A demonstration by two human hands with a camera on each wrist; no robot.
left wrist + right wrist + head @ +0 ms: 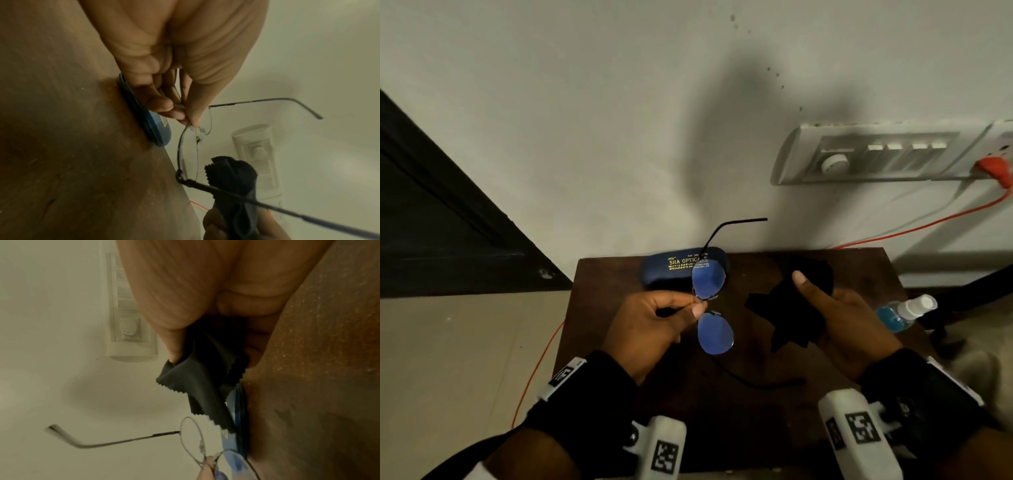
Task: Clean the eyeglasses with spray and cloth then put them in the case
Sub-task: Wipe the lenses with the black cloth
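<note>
My left hand (pixel 688 306) pinches the eyeglasses (pixel 709 277) at the bridge, holding them above the brown table (pixel 722 411) with the temples unfolded; the lenses reflect blue. In the left wrist view the fingertips (pixel 185 118) close on the thin frame (pixel 188 154). My right hand (pixel 835 318) grips a crumpled black cloth (pixel 787 308), thumb up, just right of the glasses; the cloth (pixel 197 382) hangs from the fingers in the right wrist view. A shut blue case (pixel 671 270) with gold lettering lies at the table's far edge behind the glasses. The spray bottle (pixel 904 311) with blue liquid lies at the right.
The small table stands against a white wall with a switch panel (pixel 876 154) and an orange plug and cable (pixel 993 171). A dark door frame (pixel 448 222) is at the left. The table's edges are close on all sides.
</note>
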